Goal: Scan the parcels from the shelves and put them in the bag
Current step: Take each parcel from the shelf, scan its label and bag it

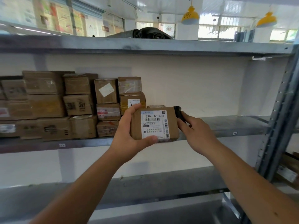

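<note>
My left hand (129,131) grips a small brown cardboard parcel (154,123) in front of the middle shelf, its white shipping label with barcodes facing me. My right hand (195,131) holds a black handheld scanner (178,113) just right of the parcel, its head at the parcel's upper right corner. Several more brown parcels (77,104) are stacked on the left half of the middle shelf (226,126). No bag is in view.
The metal shelving has an upper shelf (145,46) carrying a dark rolled item (145,33), and a lower shelf (161,183) below my arms. A perforated upright post (278,113) stands on the right, with boxes (288,170) on the neighbouring rack.
</note>
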Demonstrator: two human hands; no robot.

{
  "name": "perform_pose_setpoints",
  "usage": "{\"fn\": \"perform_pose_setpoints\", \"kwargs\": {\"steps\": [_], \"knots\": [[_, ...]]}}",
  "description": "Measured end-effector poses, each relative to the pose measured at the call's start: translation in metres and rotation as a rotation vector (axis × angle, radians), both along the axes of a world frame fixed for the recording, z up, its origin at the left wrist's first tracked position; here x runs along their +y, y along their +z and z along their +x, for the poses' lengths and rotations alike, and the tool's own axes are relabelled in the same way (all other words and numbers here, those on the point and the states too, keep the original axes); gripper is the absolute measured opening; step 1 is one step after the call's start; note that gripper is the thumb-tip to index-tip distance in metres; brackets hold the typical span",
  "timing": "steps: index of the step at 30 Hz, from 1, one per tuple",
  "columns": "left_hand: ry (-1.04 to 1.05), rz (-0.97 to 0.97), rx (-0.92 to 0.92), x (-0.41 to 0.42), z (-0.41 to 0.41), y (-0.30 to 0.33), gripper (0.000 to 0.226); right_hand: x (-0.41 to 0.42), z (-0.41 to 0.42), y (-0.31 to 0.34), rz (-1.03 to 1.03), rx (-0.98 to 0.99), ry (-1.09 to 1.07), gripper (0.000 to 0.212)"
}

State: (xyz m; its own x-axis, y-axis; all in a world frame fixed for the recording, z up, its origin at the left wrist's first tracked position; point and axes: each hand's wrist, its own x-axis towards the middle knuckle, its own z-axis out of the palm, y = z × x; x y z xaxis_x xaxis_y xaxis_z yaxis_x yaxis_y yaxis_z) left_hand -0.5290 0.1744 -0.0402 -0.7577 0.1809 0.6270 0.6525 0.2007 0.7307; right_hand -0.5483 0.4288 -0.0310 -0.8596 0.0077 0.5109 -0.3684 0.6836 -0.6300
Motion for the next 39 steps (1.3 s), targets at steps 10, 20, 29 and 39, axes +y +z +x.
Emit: {"fn": "perform_pose_setpoints", "kwargs": {"steps": [10, 20, 29, 39], "knots": [[0.178, 0.047, 0.118, -0.008, 0.020, -0.017, 0.108, -0.013, 0.023, 0.008, 0.088, 0.023, 0.011, 0.043], [0.477, -0.200, 0.299, -0.025, 0.008, -0.033, 0.100, -0.019, 0.069, -0.020, 0.279, -0.109, 0.107, 0.042], [0.533, -0.308, 0.325, -0.027, 0.004, -0.035, 0.099, -0.025, 0.098, -0.037, 0.498, -0.217, 0.104, 0.063], [0.554, -0.362, 0.309, -0.025, 0.000, -0.036, 0.102, -0.009, 0.127, -0.048, 0.638, -0.290, 0.090, 0.063]]}}
